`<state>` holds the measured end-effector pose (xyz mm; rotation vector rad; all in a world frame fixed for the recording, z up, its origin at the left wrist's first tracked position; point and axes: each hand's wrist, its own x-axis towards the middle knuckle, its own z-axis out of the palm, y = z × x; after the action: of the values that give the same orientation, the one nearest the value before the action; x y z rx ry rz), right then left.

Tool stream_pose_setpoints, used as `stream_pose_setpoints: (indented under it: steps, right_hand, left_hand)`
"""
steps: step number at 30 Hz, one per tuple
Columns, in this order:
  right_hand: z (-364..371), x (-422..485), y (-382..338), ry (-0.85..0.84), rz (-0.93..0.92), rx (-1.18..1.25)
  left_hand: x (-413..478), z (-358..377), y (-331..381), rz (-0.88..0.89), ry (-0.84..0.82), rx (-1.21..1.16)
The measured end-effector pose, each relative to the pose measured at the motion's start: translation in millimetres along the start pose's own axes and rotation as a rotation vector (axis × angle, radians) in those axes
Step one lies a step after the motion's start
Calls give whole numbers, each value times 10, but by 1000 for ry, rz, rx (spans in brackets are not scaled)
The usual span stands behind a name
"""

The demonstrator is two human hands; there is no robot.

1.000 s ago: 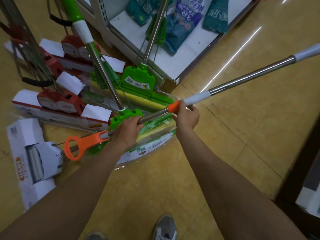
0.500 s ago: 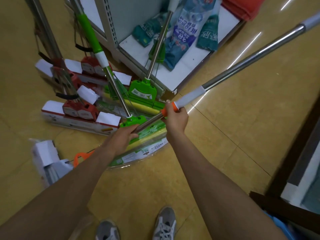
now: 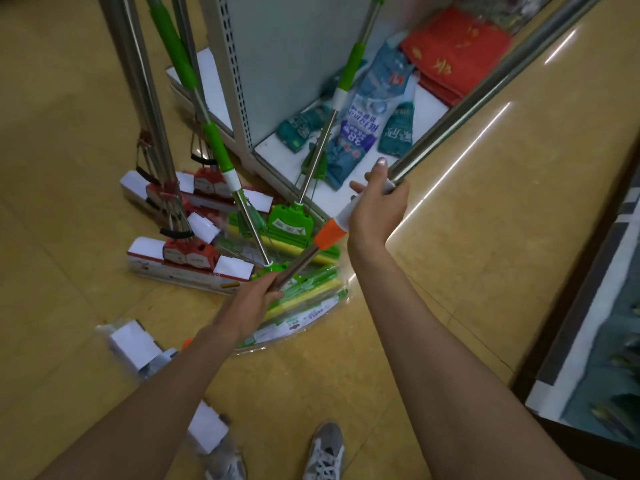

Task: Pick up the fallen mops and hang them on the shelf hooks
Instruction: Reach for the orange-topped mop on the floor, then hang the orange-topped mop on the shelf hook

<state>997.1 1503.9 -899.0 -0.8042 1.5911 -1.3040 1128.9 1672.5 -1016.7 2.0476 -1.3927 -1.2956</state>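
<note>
I hold a steel-handled mop (image 3: 485, 95) with an orange collar (image 3: 329, 237) and a white grip, its pole slanting up to the top right. My right hand (image 3: 379, 206) grips the white sleeve just above the collar. My left hand (image 3: 254, 299) is closed on the lower pole. The mop's white and orange head (image 3: 138, 344) hangs low at the left, partly hidden by my left forearm. Green-handled mops (image 3: 214, 136) and red-headed mops (image 3: 188, 252) stand against the grey shelf end (image 3: 287, 64). No hooks are in view.
Packaged green and yellow sponge heads (image 3: 304, 299) lie on the tan floor under my hands. The white base shelf (image 3: 346, 199) holds blue and teal packets and red cloths (image 3: 453, 60). A dark-edged fixture (image 3: 588, 306) runs along the right. My shoes (image 3: 325, 452) show at the bottom.
The mop has swung up from nearly level to steeply slanted, its head dropping toward my feet. My right hand has risen along the white grip. The view has tilted up the shelf end.
</note>
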Motion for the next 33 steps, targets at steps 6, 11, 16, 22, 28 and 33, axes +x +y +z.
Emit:
stream_pose_setpoints:
  steps: [6, 11, 16, 22, 28, 33]
  right_hand:
    - [-17, -12, -852, 12, -205, -104]
    - [-45, -154, -1470, -55, -380, -183]
    - [-30, -520, -1921, -157, -453, -179]
    - [-162, -945, -2306, -259, -603, -285]
    - [-469, -1057, -2812, -266, -735, -312]
    - [-758, -1045, -3146, -224, -806, -318]
  left_hand:
    - [-265, -246, 380, 12, 51, -14]
    - [-505, -522, 680, 15, 8, -10]
    - [-588, -1105, 1463, 135, 4, -233]
    - [-731, -1530, 2457, 314, 53, -398]
    - [-982, -1517, 2970, 401, -5, -405]
    - [-1218, -1396, 3348, 476, 21, -455]
